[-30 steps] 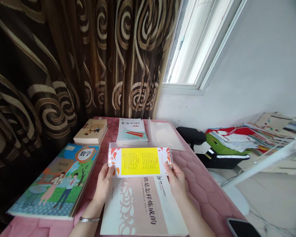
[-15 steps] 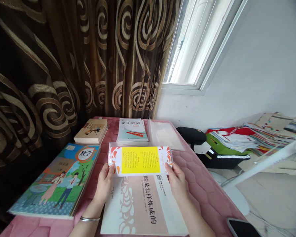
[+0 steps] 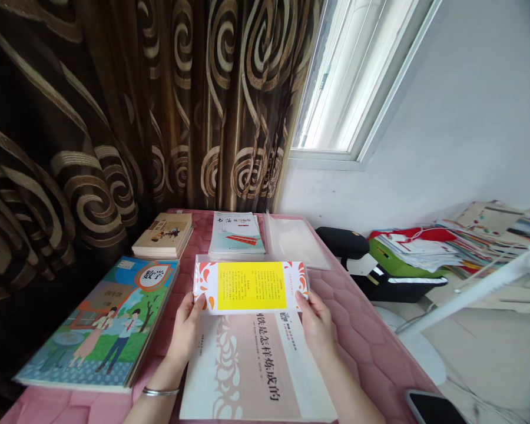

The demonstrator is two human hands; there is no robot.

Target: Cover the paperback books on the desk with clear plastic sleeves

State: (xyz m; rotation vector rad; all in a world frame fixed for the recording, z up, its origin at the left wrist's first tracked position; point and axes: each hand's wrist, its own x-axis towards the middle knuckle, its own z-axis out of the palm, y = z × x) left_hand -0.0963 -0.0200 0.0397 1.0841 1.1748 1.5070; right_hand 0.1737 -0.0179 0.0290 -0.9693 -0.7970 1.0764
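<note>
A book [image 3: 256, 365] lies in front of me, turned sideways, its pale pink and white title page facing up. Along its far edge runs a cover flap [image 3: 250, 285], white with red-orange petals and a yellow text panel, with what looks like clear plastic around it. My left hand [image 3: 189, 324] pinches the flap's left end, thumb on top. At the right end, the thumb of my right hand [image 3: 314, 318] presses on it while the other fingers are tucked underneath, mostly hidden. A silver bangle [image 3: 161, 391] circles my left wrist.
Left lie a blue maths textbook stack [image 3: 101, 324] and smaller tan books [image 3: 163, 234]. Behind the flap are white-and-teal booklets [image 3: 236, 232] and clear plastic covers [image 3: 295, 238], all on a pink quilted surface [image 3: 371, 353]. A phone [image 3: 435, 406] sits near the right edge, beside a white stand [image 3: 468, 294].
</note>
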